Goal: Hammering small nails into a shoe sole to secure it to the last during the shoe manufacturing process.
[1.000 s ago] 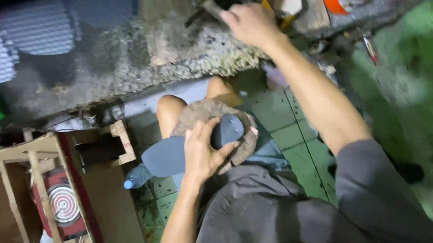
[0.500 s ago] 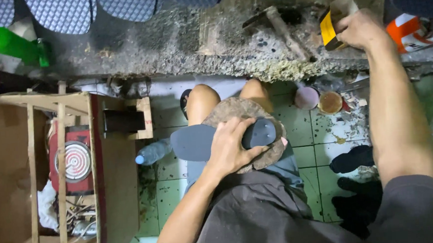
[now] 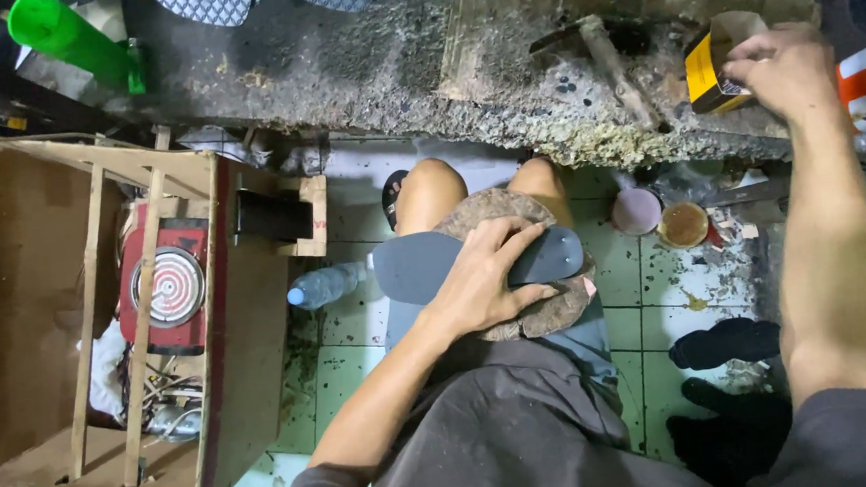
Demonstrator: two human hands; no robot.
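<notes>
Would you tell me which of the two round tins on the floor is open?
The right tin, showing amber contents; the pinkish tin left of it is covered.
</notes>
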